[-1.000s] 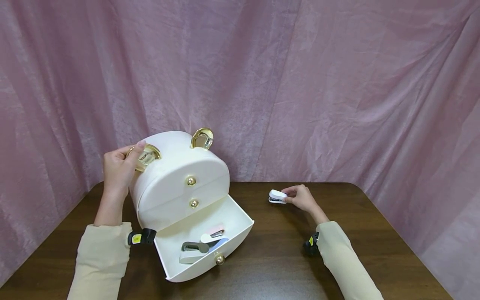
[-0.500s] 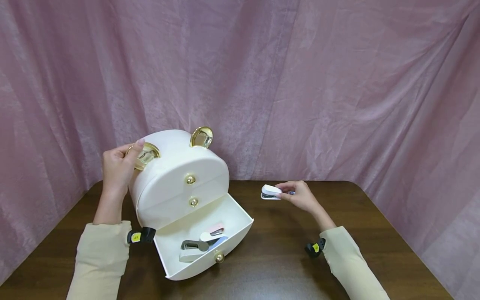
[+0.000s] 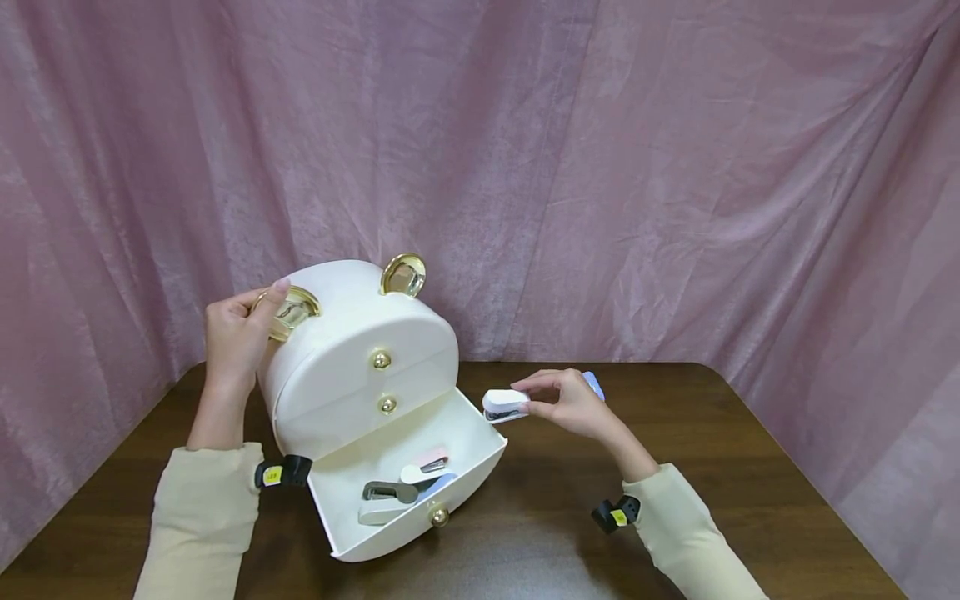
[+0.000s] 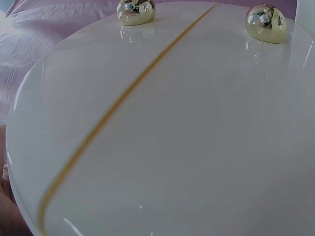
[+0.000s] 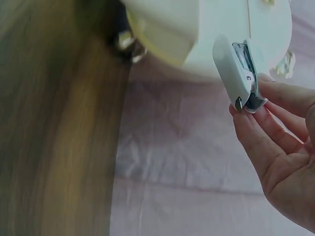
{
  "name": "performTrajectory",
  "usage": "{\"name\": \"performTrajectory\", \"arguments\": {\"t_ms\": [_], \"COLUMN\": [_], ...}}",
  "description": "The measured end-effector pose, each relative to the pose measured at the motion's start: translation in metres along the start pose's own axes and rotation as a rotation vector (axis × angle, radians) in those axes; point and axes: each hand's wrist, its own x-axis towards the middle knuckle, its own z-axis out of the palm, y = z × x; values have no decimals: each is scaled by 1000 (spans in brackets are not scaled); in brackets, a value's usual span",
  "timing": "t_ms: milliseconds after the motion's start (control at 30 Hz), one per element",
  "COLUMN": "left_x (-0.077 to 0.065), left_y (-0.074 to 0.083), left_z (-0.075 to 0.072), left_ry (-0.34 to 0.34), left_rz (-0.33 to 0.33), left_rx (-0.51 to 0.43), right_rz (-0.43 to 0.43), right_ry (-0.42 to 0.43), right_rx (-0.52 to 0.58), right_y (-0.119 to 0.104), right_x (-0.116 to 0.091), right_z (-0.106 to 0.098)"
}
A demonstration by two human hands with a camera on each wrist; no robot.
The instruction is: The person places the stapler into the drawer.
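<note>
My right hand [image 3: 566,402] pinches a small white stapler [image 3: 506,403] between thumb and fingers, just right of the open drawer's far corner. In the right wrist view the stapler [image 5: 235,71] has its metal inner part showing. My left hand [image 3: 242,333] grips the left gold ear [image 3: 298,308] of a white rounded drawer box [image 3: 352,292]. The bottom drawer [image 3: 352,533] is pulled out. In it lie a dark grey-green stapler [image 3: 390,492], a pink one [image 3: 432,457], and several white and blue pieces. The left wrist view is filled by the box front [image 4: 172,123].
A second gold ear [image 3: 405,275] stands on the box top. Two upper drawers with gold knobs [image 3: 381,360] are closed. A blue object [image 3: 593,385] lies on the brown table [image 3: 712,467], partly behind my right hand. A pink curtain [image 3: 525,167] hangs behind.
My right hand has lifted the white stapler and carried it left towards the open drawer, uncovering the blue object behind it. My left hand stays on the gold ear.
</note>
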Motion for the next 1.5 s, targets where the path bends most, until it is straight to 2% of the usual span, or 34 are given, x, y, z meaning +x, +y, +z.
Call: {"name": "performTrajectory", "arguments": {"t_ms": [300, 500, 633, 800, 1200, 1433, 1500], "left_x": [0, 0, 0, -1, -1, -1, -1], "left_y": [0, 0, 1, 1, 1, 1, 1], "left_z": [0, 0, 0, 0, 1, 1, 1], "left_ry": [1, 2, 5, 2, -3, -2, -2], "left_rz": [-6, -5, -5, -5, 0, -15, -14], "left_rx": [6, 40, 32, 14, -12, 10, 6], "right_rz": [-149, -281, -293, -306, -225, -96, -82], "right_ry": [-126, -201, -273, -324, -406, -460, -466], "right_rx": [-88, -205, -274, -349, -244, -232, -235], "right_y": [-11, -20, -27, -29, -27, -26, -25], "right_x": [8, 15, 19, 22, 27, 31, 32], "right_z": [25, 41, 51, 61, 84, 87, 87]}}
